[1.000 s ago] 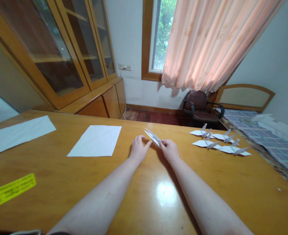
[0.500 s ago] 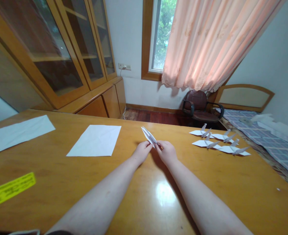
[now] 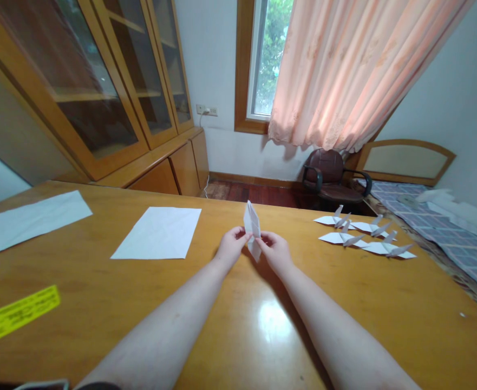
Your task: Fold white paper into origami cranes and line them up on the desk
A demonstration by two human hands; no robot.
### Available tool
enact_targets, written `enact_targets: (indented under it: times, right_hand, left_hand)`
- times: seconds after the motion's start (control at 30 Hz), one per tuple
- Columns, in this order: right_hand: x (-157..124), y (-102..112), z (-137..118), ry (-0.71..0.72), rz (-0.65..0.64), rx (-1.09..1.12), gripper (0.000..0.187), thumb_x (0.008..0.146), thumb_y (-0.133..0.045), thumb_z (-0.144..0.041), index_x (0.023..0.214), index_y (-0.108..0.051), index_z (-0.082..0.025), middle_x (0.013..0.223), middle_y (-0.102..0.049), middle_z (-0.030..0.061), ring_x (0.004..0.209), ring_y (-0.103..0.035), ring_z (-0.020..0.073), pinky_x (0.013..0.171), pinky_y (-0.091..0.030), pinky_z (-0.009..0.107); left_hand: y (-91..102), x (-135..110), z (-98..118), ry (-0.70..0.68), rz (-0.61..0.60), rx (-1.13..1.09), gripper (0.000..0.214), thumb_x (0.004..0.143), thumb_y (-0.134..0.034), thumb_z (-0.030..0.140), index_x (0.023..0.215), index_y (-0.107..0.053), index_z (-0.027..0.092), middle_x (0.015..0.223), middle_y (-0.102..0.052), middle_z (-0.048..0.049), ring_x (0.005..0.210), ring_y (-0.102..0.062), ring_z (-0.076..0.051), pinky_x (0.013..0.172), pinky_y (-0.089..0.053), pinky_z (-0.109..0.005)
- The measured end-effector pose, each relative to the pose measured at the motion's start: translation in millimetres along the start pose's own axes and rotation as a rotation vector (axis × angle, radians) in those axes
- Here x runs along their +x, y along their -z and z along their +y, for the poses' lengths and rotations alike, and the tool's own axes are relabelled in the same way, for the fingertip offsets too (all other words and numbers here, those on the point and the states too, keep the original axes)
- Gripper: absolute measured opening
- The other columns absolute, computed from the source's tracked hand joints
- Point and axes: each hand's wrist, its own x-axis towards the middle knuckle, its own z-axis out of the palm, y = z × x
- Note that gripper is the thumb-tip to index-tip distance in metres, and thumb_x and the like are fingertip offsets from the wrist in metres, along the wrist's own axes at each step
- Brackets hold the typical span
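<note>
A narrow folded piece of white paper stands nearly upright just above the wooden table. My left hand pinches its left edge and my right hand pinches its right edge, both with fingers closed on it. The paper's lower tip hangs between the two hands. Several finished white paper cranes lie in rows to the right of my right hand.
A flat white sheet lies left of my hands, another white sheet at the far left, and a yellow strip near the front left. Behind the table stand a dark chair, a bed and glass-fronted cabinets.
The folded paper was lying slanted near the table under my right hand; both hands have since taken hold of it and lifted and turned it upright.
</note>
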Motion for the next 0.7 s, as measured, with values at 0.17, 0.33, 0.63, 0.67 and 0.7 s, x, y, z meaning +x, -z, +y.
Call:
enact_targets:
  times: [0.17,0.33,0.63,0.67,0.7]
  right_hand:
    - [2.6,-2.2,1.1,-0.118,-0.045,0.284,0.03,0.068,-0.068,-0.038,0.087,-0.067,-0.015,0.082,-0.07,0.0073,0.07,-0.062,0.0174,0.063,-0.048,0.029]
    - [4.0,-0.7,-0.6,-0.216,-0.035,0.334,0.032,0.065,-0.069,-0.044,0.076,-0.066,-0.015,0.069,-0.067,0.0043,0.06,-0.058,0.0145,0.054,-0.043,0.025]
    - [4.3,-0.5,5.8,-0.24,-0.176,0.256,0.029,0.066,-0.067,-0.041,0.075,-0.064,-0.013,0.059,-0.061,0.0009,0.05,-0.05,0.0109,0.049,-0.037,0.023]
    - [4.1,-0.8,5.9,-0.237,-0.182,0.257,0.029,0.068,-0.066,-0.041,0.074,-0.063,-0.013,0.058,-0.06,0.0004,0.05,-0.049,0.0106,0.049,-0.037,0.023]
    - [4.0,-1.0,5.7,-0.238,-0.175,0.262,0.029,0.068,-0.065,-0.042,0.073,-0.063,-0.013,0.058,-0.06,0.0,0.05,-0.049,0.0105,0.049,-0.037,0.022]
  left_hand:
    - [-1.4,-3.2,2.8,0.046,-0.094,-0.079,0.029,0.068,-0.069,0.038,0.08,-0.064,0.013,0.079,-0.069,-0.0042,0.072,-0.061,-0.017,0.071,-0.047,-0.029]
    - [-2.4,-4.1,1.3,0.062,-0.113,-0.069,0.031,0.069,-0.068,0.04,0.082,-0.062,0.012,0.08,-0.067,-0.0049,0.071,-0.062,-0.016,0.07,-0.048,-0.029]
    - [-1.6,-3.3,-4.3,0.102,-0.069,0.001,0.032,0.069,-0.066,0.038,0.088,-0.062,0.012,0.076,-0.066,-0.004,0.065,-0.06,-0.014,0.06,-0.046,-0.025]
    - [-1.1,-3.3,-4.3,0.108,-0.074,0.032,0.029,0.07,-0.065,0.039,0.083,-0.062,0.012,0.074,-0.066,-0.0036,0.063,-0.059,-0.015,0.058,-0.045,-0.025]
    - [-0.7,-3.3,-4.2,0.111,-0.078,0.06,0.028,0.071,-0.063,0.04,0.08,-0.063,0.013,0.071,-0.066,-0.003,0.063,-0.059,-0.015,0.058,-0.045,-0.025]
